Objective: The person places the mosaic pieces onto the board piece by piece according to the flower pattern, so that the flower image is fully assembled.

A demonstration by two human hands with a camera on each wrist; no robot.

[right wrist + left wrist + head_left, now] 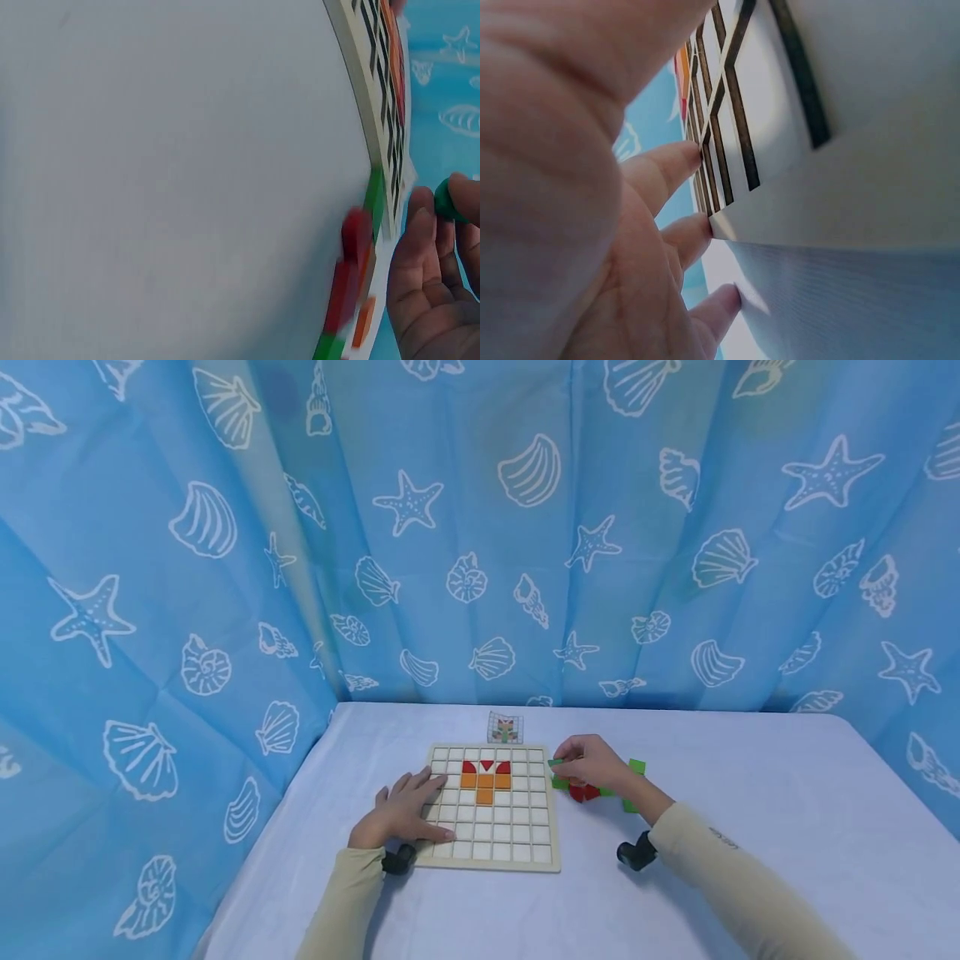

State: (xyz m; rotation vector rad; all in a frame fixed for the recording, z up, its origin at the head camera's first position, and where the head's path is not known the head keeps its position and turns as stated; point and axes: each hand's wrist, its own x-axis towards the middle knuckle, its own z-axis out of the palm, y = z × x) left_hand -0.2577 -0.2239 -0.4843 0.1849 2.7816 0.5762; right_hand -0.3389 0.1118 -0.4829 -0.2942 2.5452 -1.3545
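A pale wooden grid board with white squares lies flat on the table. Near its top are red tiles above orange tiles arranged in a T. My left hand rests over the board's left edge with fingers spread; fingertips show against the grid in the left wrist view. Just off the board's upper right side, my right hand pinches a small green tile between thumb and fingers. Under and beside that hand lie loose red tiles and green tiles, some of them hidden by it.
Behind the board lies a small picture card showing a coloured pattern on a grid. A white cloth covers the table. A blue curtain with shells and starfish hangs behind and at the left.
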